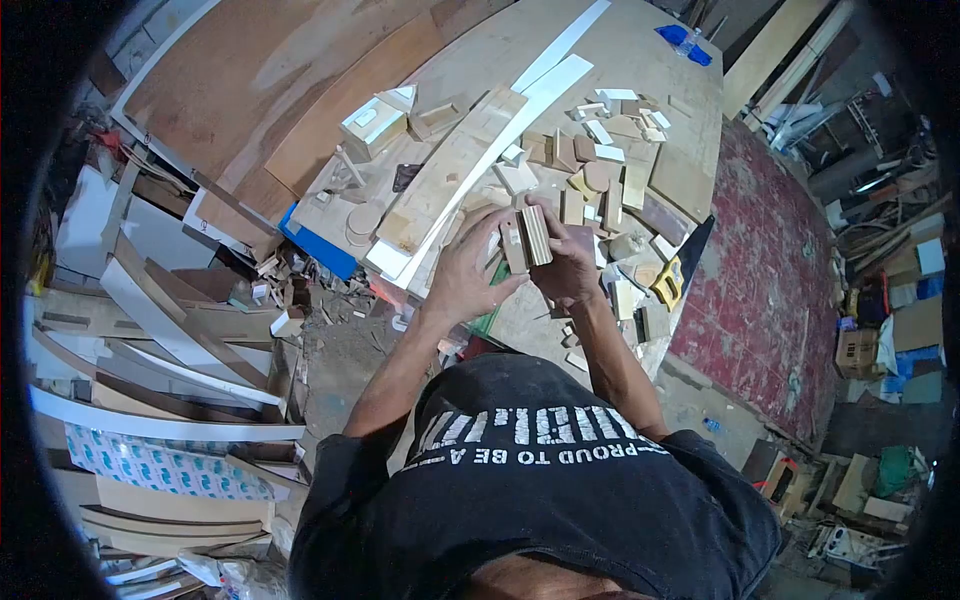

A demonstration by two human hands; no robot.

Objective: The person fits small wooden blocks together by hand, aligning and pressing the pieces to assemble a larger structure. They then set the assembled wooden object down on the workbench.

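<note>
Close in front of my chest, both hands hold small pieces of wood over the table's near edge. My left hand (467, 268) is closed on a flat wooden block (514, 245), its thumb pressed along the lower end. Right beside that piece is a striped plywood block (537, 236), its layered edge facing up. My right hand (568, 262) wraps round the plywood block from the right, fingers curled behind it. The two pieces sit side by side, their far ends nearly level. Part of each piece is hidden by the fingers.
Many wooden offcuts (595, 178) lie scattered on the table beyond my hands. Long white strips (500, 150) cross it beside a wide board (450, 170). A yellow saw handle (668, 285) is at the right edge. Curved panels (170, 330) are stacked at left.
</note>
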